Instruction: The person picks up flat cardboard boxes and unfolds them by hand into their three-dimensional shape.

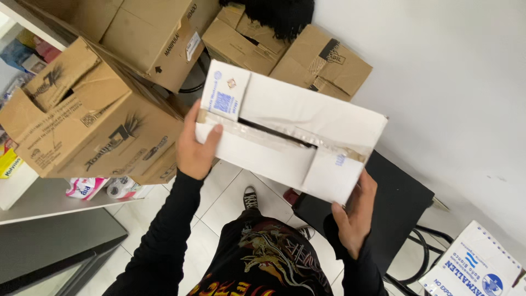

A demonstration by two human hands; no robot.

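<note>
Up in front of the person's chest, a white box (287, 137) is being held in the air, tilted, above the white floor tiles (230, 192). The left hand (196, 145) is gripping its near left end, thumb curled over the top and fingers hidden underneath. The right hand (355, 211) is holding the lower right corner, fingers wrapped up around the side. Both hands are closed on the box. It could slip and fall, I think, because each hand has only an end of it — and the clear tape along the top seam is peeling, so the flaps are gaping open in a dark slit and something could tumble out. A small white label with blue print (223, 98) is sitting on the box's far left corner. Just left, a big brown carton with dark print (87, 120) is resting on a grey counter (49, 200), with more brown cartons (298, 52) stacked behind by the wall. Down at the right, a black chair (400, 203) is standing, and a white packet with blue print (474, 266) is lying near it.
</note>
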